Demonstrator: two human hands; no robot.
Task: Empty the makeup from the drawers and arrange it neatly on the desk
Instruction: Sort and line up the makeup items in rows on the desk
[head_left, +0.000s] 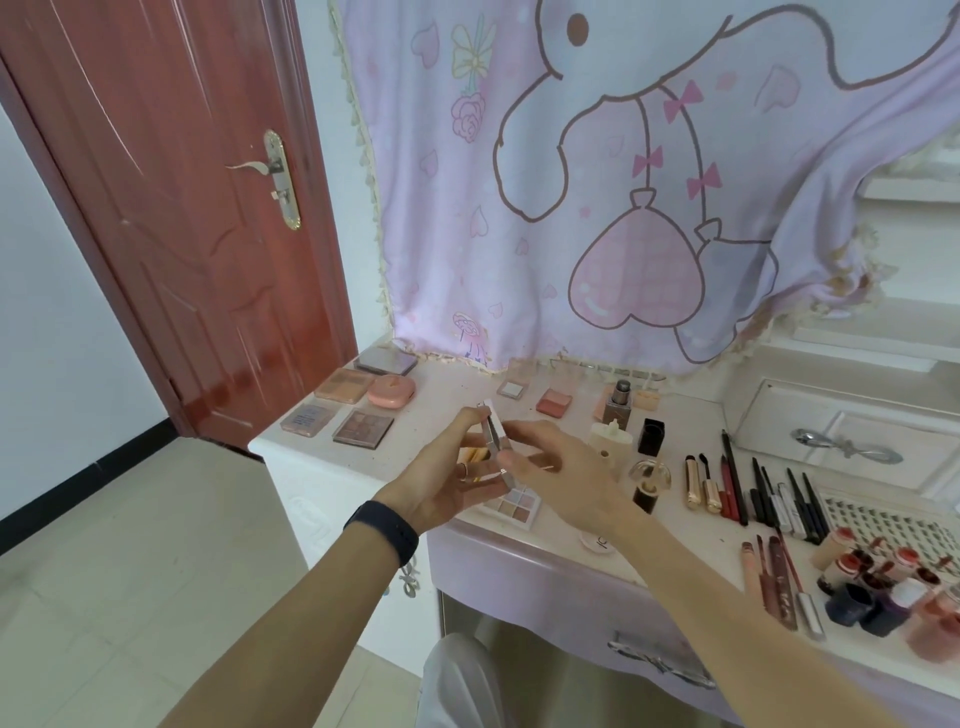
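Left hand (448, 470) and right hand (563, 475), close together, pinch a slim silver-edged compact (494, 448) held on edge between them. A pale eyeshadow palette (514, 506) lies just beneath.

The pale bench (452, 387) carries flat palettes (363, 427) at its far left, foundation bottles (613, 441) in the middle, pencils (763, 493) rowed at right, and small jars (878, 587) near right.

Black wristband (382, 526) — slim ring (464, 470)
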